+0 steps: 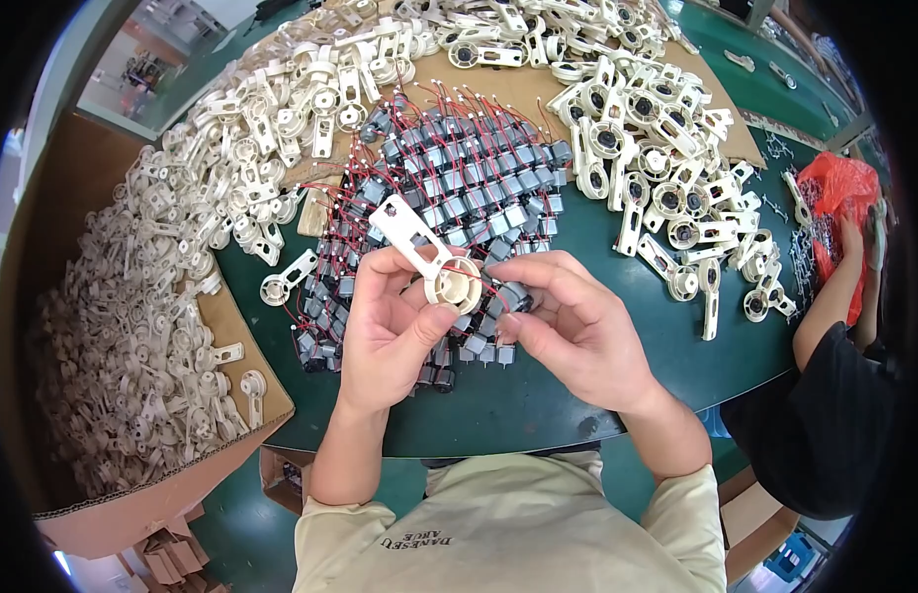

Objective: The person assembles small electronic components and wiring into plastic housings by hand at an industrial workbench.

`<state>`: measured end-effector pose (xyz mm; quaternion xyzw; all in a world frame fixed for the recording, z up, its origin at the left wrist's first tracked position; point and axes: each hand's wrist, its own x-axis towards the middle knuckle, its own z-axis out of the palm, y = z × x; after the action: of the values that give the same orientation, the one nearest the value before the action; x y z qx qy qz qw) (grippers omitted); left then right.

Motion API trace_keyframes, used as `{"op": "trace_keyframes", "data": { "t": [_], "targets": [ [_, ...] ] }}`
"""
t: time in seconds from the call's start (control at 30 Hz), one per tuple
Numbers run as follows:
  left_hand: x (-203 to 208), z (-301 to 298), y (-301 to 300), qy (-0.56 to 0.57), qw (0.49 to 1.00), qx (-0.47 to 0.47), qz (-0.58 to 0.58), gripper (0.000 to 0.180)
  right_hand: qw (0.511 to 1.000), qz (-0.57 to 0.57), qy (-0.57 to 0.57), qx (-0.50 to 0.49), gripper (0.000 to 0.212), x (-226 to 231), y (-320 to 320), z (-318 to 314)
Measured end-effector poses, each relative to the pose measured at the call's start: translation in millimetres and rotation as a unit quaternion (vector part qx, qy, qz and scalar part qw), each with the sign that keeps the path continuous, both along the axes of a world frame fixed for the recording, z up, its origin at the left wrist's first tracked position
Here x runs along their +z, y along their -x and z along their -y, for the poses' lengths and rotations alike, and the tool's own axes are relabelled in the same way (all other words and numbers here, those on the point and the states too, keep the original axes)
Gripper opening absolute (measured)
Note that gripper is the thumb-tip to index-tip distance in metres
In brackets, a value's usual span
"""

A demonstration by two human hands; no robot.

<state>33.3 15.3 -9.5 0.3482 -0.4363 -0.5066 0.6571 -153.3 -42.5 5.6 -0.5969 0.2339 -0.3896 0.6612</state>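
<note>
My left hand (388,331) is closed on a cream plastic housing (438,263), which has a round cup at one end and a slotted handle. The handle points up and away to the left, while the cup's hollow side faces me. Close beside the cup, my right hand (589,336) pinches a small grey motor (513,296) between thumb and fingers. Red wire runs from the motor across the cup. Beneath and beyond both hands lies a bed of grey motors (459,178) with red leads, packed in rows.
A cardboard box (256,395) full of cream housings stands at the left. More housings (320,84) lie heaped at the back, and housings with dark centres (666,168) are piled at the right on the green table (568,405). Another person's arm (834,287) reaches toward a red plastic bag (836,183).
</note>
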Motion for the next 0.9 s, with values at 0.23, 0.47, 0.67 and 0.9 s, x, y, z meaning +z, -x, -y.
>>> {"op": "trace_keyframes", "data": {
  "t": [0.23,0.47,0.67,0.9],
  "targets": [
    [-1,-1,2,-0.015,1.000,0.000,-0.022,0.042,0.995,0.042,-0.087,0.023,0.033,-3,3,0],
    [5,-3,15,-0.064,0.997,0.001,-0.035,0.066,0.999,0.001,-0.015,-0.041,0.030,-3,-1,-4],
    [-4,-5,15,-0.058,0.996,-0.057,-0.030,0.052,0.980,-0.032,0.170,-0.099,0.032,-11,-4,-3],
    [2,-6,17,-0.114,0.991,-0.040,-0.057,0.041,0.944,-0.108,0.291,-0.110,0.032,-2,0,0]
  ]
}}
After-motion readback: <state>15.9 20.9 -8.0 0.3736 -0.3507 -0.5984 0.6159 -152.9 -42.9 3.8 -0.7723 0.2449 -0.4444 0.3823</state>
